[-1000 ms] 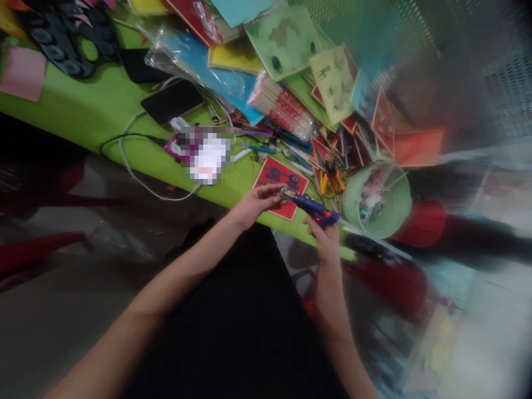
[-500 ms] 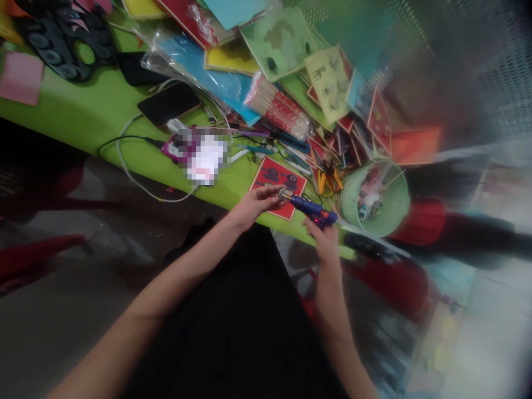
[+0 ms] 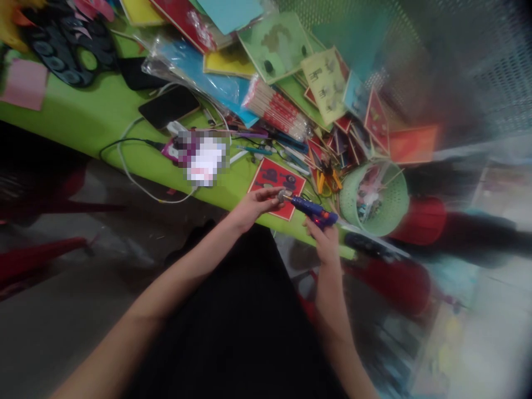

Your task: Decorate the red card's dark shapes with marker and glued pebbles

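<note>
My right hand [image 3: 323,233] is closed around the handle of a blue glue gun [image 3: 311,209], on which a small red light glows. The gun's nozzle points left and meets a small round greyish piece [image 3: 282,195]. Fingertips of my left hand [image 3: 257,206] pinch that piece; its exact kind is too small to make out. Under and behind both hands lies a red square card [image 3: 270,176] with dark shapes on it, at the table's near edge. Orange-handled pliers or scissors [image 3: 328,180] rest just beyond the glue gun.
A pale green basket [image 3: 374,205] with small items stands right of the gun. Farther back on the green table [image 3: 87,116] are a packet of sticks [image 3: 276,108], coloured boards [image 3: 276,47] and a phone [image 3: 169,107]. A white cable [image 3: 128,172] hangs over the front edge.
The view has shifted very slightly. Both hands, the glue gun and the round piece keep nearly the same places.
</note>
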A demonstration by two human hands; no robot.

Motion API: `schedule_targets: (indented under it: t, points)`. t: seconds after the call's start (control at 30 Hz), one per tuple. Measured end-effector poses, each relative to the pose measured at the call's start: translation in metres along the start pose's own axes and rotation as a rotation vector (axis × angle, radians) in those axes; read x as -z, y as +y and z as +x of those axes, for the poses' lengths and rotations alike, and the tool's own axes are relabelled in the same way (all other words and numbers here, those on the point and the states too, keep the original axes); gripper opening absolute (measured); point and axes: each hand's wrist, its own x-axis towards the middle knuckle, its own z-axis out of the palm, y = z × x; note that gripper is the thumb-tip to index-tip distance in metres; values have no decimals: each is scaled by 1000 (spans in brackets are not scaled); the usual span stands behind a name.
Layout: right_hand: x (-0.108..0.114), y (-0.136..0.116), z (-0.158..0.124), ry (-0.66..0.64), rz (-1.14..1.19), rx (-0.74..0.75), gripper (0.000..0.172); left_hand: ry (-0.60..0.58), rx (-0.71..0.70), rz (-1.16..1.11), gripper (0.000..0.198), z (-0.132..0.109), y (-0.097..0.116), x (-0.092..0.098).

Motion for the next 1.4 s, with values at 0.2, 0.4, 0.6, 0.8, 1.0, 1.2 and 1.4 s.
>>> schedule_targets:
  t: [0.2,0.4,0.6,0.8,1.0,1.2,1.4]
  points:
    - [-1,7,3,25,20,-16,46,-3,21,7,49,-1,-1,1]
    - [2,11,1,-18,72,-16,38,-8,61,-72,41,-2,0,-3]
    - [-3,17,0,-50,156,1,29,16,84,-129,35,-1,1,-5]
    - [-4,14,1,-88,175,7,29,13,85,-109,36,-2,1,-5]
    - [-7,17,5,-57,213,20,31,3,80,-52,38,-4,1,-4]
    - [-5,22,3,-90,218,20,30,5,84,-81,37,-3,0,-4]
    - [-2,26,3,-117,203,9,31,-15,93,-114,35,-4,2,-5]
